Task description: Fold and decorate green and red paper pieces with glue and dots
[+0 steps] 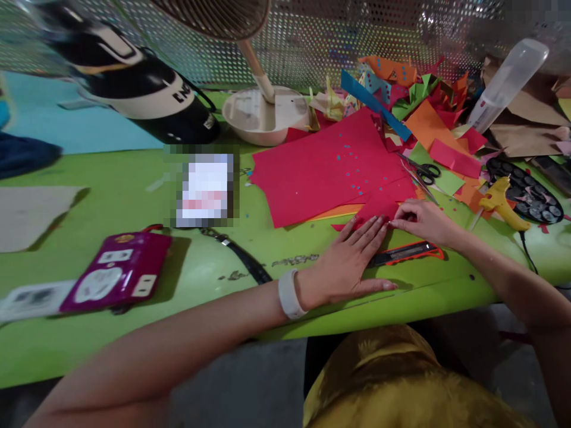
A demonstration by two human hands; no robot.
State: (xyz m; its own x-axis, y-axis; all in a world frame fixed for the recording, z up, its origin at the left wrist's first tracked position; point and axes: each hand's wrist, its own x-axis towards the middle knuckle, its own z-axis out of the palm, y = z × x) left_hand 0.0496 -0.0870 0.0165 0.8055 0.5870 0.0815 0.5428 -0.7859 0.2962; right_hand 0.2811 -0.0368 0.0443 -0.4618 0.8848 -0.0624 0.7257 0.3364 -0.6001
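My left hand lies flat with fingers stretched, its fingertips pressing on a small piece of red paper. At that piece's right edge, the thumb and forefinger of my right hand are pinched together on the paper. Behind both hands lies a large red sheet dotted with small blue bits, over orange and yellow paper. An orange box cutter rests on the table just in front of my right hand. Black-handled scissors lie beyond my right hand.
A heap of coloured paper scraps covers the back right, near a yellow glue gun and a clear bottle. A fan base, a dark flask, a blurred-out phone and a purple pouch stand or lie leftward.
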